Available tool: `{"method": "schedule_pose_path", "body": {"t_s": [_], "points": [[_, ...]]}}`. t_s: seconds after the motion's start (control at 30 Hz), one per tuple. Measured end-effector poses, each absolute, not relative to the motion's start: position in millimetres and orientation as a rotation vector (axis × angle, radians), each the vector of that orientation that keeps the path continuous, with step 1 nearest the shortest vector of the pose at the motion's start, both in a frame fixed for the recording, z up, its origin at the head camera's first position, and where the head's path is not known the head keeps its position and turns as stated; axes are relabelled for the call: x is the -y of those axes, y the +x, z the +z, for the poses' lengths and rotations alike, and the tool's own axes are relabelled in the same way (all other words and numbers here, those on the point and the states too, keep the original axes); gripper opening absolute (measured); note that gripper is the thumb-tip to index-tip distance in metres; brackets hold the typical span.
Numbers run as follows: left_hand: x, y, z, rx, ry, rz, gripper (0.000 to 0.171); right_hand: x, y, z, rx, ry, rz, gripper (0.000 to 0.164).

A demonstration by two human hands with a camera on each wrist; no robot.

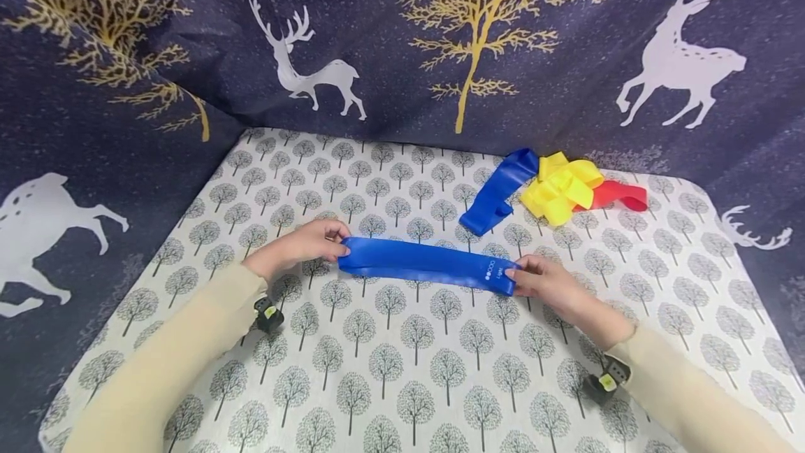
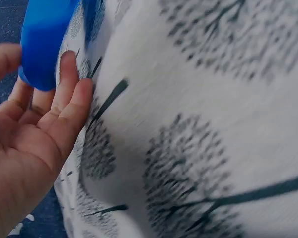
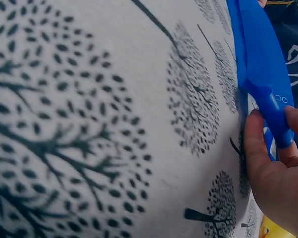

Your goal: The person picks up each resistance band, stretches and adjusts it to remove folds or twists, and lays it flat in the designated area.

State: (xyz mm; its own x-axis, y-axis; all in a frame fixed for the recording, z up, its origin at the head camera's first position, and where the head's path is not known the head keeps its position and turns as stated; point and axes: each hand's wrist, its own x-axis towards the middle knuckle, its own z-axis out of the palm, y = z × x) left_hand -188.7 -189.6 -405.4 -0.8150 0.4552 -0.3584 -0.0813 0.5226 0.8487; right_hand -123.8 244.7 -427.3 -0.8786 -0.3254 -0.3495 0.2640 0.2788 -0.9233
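A blue resistance band (image 1: 421,263), a flat loop with white print near one end, is stretched out lengthwise just over the tabletop. My left hand (image 1: 312,242) pinches its left end between thumb and fingers. The printed right end is gripped by my right hand (image 1: 548,283). In the left wrist view, the blue band (image 2: 45,42) passes between the thumb and fingers of the left hand (image 2: 35,139). The right wrist view has the right hand (image 3: 275,181) with its thumb on the band's (image 3: 265,57) printed face and fingers behind.
At the back right lie a second blue band (image 1: 499,191), a bunched yellow band (image 1: 562,187) and a red band (image 1: 622,196), side by side and touching. A white cloth with tree prints (image 1: 390,369) covers the table. Dark fabric with deer (image 1: 377,33) hangs behind it.
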Motion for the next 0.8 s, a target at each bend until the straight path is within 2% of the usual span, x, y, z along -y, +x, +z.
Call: {"method": "schedule_pose_path", "body": {"t_s": [0.17, 0.3, 0.4, 0.6, 0.8], "points": [[187, -185, -413, -2.163, 0.226, 1.357, 0.048, -239, -121, -428, -2.133, -0.052, -1.615, 0.033], [187, -184, -416, -2.109, 0.156, 1.402, 0.07, -236, -121, -429, -2.185, -0.037, -1.539, 0.04], [186, -183, -416, -2.108, 0.092, 1.391, 0.07, -234, -121, -427, -2.202, -0.03, -1.505, 0.037], [188, -180, -414, -2.203, 0.018, 1.293, 0.055, -231, -120, -426, -2.234, -0.035, -1.471, 0.033], [190, -180, -414, -2.204, 0.047, 1.236, 0.054, -233, -122, -426, -2.34, -0.048, -1.356, 0.031]]}}
